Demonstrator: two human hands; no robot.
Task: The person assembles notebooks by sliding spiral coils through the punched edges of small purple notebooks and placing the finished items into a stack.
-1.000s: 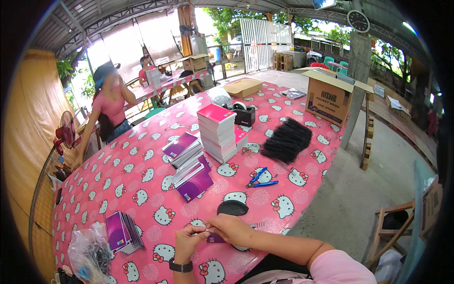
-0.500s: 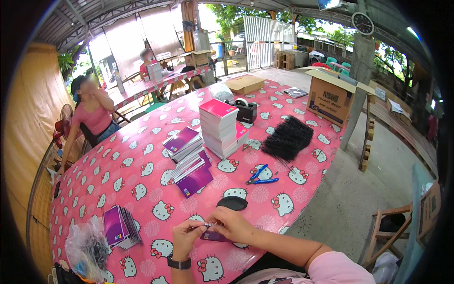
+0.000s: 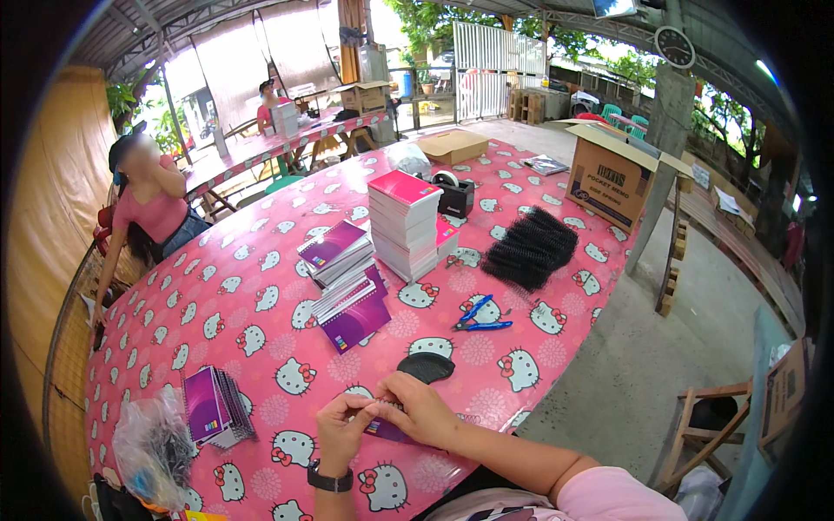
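Note:
At the near edge of the table, both my hands work close together over a small purple notebook (image 3: 382, 429), its spine edge mostly covered by fingers. My left hand (image 3: 344, 427) pinches at the notebook's upper edge with thumb and forefinger. Curled over the same edge, my right hand (image 3: 419, 408) has its fingertips against the left ones. A thin wire coil (image 3: 469, 418) shows beside the right wrist. Just beyond the hands lies a black rounded flat object (image 3: 426, 367). Farther off are blue-handled cutting pliers (image 3: 483, 314) with open jaws.
Black spiral coils (image 3: 530, 247) are heaped at right. Pink-topped notebooks (image 3: 404, 227) form a tall stack beside leaning purple notebooks (image 3: 356, 319). More purple notebooks (image 3: 213, 406) and a plastic bag (image 3: 152, 447) sit at left. A tape dispenser (image 3: 455, 200), cardboard box (image 3: 611, 178) and seated co-worker (image 3: 149, 204) are farther away.
My fingers have drawn closer together along the notebook's edge, and the right hand has shifted slightly left. The view has tilted a little. The co-worker at left has leaned farther left.

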